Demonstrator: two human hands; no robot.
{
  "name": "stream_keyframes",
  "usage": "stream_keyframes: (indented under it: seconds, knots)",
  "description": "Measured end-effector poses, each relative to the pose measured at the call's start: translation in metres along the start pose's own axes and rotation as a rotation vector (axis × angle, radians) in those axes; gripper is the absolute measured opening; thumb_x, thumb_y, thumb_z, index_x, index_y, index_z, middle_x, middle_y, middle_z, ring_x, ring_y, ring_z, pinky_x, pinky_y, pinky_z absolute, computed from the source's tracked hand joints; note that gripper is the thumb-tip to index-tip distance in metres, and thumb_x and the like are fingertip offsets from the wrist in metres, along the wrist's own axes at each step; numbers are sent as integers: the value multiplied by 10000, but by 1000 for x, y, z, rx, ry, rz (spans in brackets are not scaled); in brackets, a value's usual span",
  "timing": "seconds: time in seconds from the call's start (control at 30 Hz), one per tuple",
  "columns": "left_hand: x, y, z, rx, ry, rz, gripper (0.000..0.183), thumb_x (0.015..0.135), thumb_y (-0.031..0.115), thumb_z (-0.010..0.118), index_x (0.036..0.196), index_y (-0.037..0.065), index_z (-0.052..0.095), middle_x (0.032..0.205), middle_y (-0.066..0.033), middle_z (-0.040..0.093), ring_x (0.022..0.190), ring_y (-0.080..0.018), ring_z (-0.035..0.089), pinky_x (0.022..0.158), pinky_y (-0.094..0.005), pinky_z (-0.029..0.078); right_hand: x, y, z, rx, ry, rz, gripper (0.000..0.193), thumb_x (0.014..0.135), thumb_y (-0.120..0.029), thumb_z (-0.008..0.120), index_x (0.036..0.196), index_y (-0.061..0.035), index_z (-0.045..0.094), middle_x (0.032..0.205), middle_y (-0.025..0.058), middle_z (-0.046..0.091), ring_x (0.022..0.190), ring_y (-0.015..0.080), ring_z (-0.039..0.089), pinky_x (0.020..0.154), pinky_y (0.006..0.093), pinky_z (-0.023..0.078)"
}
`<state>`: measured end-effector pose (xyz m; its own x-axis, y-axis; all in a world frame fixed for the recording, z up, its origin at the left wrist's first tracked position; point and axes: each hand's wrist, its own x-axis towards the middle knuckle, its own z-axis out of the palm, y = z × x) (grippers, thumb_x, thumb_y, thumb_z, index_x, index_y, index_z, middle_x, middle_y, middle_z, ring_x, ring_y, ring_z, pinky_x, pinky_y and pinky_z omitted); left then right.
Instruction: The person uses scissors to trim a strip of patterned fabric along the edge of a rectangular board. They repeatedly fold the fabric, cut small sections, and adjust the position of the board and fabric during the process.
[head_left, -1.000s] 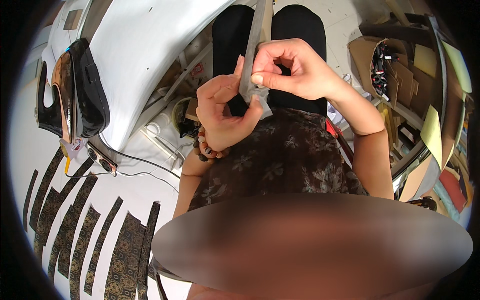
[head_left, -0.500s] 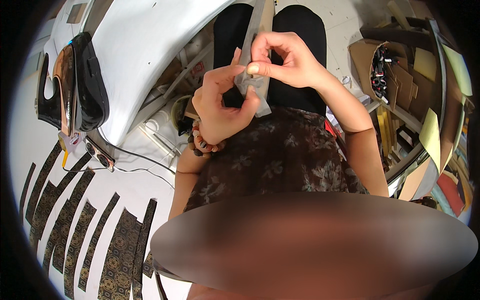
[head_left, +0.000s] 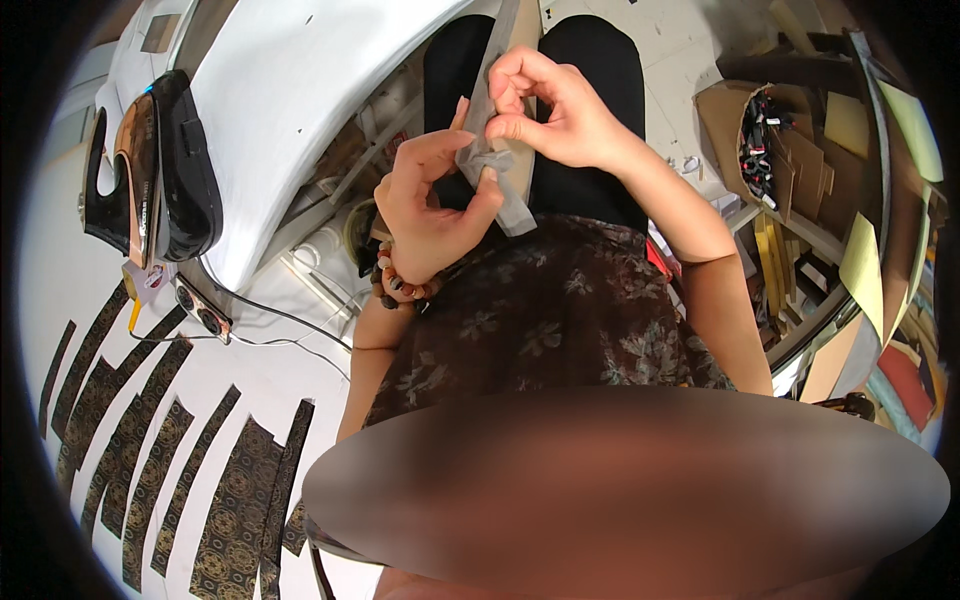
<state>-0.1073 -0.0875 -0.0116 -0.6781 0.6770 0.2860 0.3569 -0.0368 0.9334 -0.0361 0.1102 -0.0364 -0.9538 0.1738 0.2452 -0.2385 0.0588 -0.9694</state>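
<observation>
A long, narrow board [head_left: 516, 172] with a pale edge and a grey face stands out between my knees. Thin grey sheet material [head_left: 488, 160] lies along it and is crumpled near its close end. My left hand [head_left: 430, 205], with a beaded bracelet [head_left: 392, 280] on the wrist, holds this end, its thumb pressing on the crumpled grey sheet. My right hand [head_left: 565, 115] is at the board's right side, farther along, its fingers curled and its thumb bent toward them. Whatever may be between those fingertips is too small to make out.
On the left, a white table [head_left: 330, 70] carries a black and copper-coloured appliance [head_left: 165, 170] with a cable. Dark gold-patterned strips [head_left: 235, 510] lie on a white surface at lower left. A cardboard box [head_left: 730, 120] and shelves with sheets [head_left: 860, 265] are on the right.
My right hand has moved slightly up and away from the left fingertips, its thumb and forefinger less tightly pinched. My left hand, still on the grey sheet, has shifted slightly left.
</observation>
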Motion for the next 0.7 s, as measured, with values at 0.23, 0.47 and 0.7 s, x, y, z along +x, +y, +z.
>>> stream_keyframes:
  seconds: [0.23, 0.47, 0.7]
  knots:
    - [21, 19, -3, 152, -94, 62, 428, 755, 15, 766, 1173, 15, 671, 1145, -191, 754, 731, -95, 696, 679, -212, 531, 107, -26, -80, -616, 452, -113, 113, 878, -47, 693, 974, -5, 735, 998, 169, 679, 981, 319, 662, 851, 399, 540]
    - [31, -4, -38, -142, -22, -211, 458, 849, -83, 695, 1280, 29, 591, 872, 0, 736, 646, 11, 538, 604, -169, 422, 208, 43, -123, -1298, -56, -102, 175, 801, -101, 667, 916, 24, 709, 923, 272, 670, 996, 434, 644, 907, 465, 524]
    - [0, -64, -93, -309, 54, -270, 495, 827, -123, 709, 1281, 18, 571, 831, 11, 718, 653, 2, 555, 583, -163, 405, 220, 50, -116, -1264, -133, 37, 245, 825, -127, 647, 951, 81, 674, 909, 297, 682, 867, 485, 653, 809, 512, 524]
